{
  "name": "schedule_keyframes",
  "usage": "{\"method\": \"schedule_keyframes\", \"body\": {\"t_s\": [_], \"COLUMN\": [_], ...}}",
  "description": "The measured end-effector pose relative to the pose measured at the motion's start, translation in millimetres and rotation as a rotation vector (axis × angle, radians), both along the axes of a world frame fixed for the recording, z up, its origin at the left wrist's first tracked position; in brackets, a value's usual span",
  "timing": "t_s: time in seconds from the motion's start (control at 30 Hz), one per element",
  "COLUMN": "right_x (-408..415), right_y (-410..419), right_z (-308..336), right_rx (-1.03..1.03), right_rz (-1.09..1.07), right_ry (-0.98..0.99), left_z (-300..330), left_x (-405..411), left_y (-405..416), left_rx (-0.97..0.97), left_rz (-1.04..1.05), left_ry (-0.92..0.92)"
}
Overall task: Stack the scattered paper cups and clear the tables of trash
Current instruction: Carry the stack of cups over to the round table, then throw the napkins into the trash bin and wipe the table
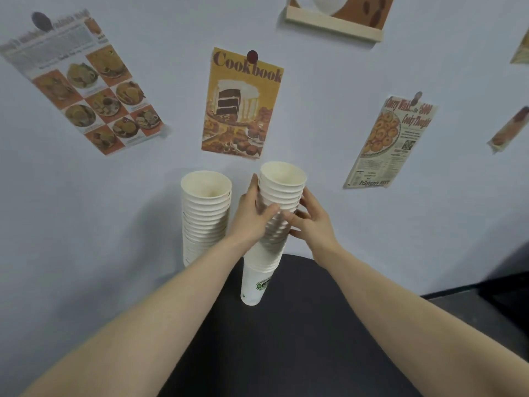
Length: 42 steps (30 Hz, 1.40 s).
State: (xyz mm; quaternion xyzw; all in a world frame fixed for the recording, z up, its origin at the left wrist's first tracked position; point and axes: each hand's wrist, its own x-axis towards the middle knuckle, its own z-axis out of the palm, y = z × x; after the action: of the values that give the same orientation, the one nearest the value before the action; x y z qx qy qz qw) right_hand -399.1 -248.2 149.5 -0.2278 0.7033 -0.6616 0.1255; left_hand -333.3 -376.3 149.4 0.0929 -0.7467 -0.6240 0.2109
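A tall stack of white paper cups (282,184) stands on the round black table (300,339), its bottom cup bearing a green logo (262,284). My left hand (252,213) grips the stack's upper part from the left, thumb across the front. My right hand (310,222) holds the same stack from the right, fingers curled against its side. A second, taller stack of white paper cups (206,213) stands just left of it, against the wall, untouched.
A pale blue wall rises right behind the table, with a Cookbook poster (240,104), a food-photo sheet (86,81) and a cookie advert (392,141) pinned to it. A wooden shelf (335,24) hangs at the top. Dark floor shows at the right.
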Motion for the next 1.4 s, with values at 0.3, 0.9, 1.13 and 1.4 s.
{"method": "schedule_keyframes", "body": {"t_s": [0.3, 0.9, 1.13, 1.4], "right_x": [14.0, 242.4, 340.1, 487.0], "right_y": [14.1, 48.0, 57.5, 51.6], "right_z": [6.5, 59.7, 62.7, 64.2], "right_rx": [0.16, 1.35, 1.179, 1.006], "right_rz": [-0.081, 0.715, 1.001, 1.341], "right_ry": [-0.081, 0.669, 0.999, 1.246], "left_z": [-11.9, 17.8, 25.5, 32.7], "left_x": [10.4, 309.1, 453.0, 623.5], "left_y": [0.3, 42.7, 98.6, 183.8], "left_rx": [-0.063, -0.99, -0.828, -0.646], "left_rz": [0.033, -0.014, 0.37, 0.691], "left_ry": [-0.083, -0.879, -1.02, -1.192]}}
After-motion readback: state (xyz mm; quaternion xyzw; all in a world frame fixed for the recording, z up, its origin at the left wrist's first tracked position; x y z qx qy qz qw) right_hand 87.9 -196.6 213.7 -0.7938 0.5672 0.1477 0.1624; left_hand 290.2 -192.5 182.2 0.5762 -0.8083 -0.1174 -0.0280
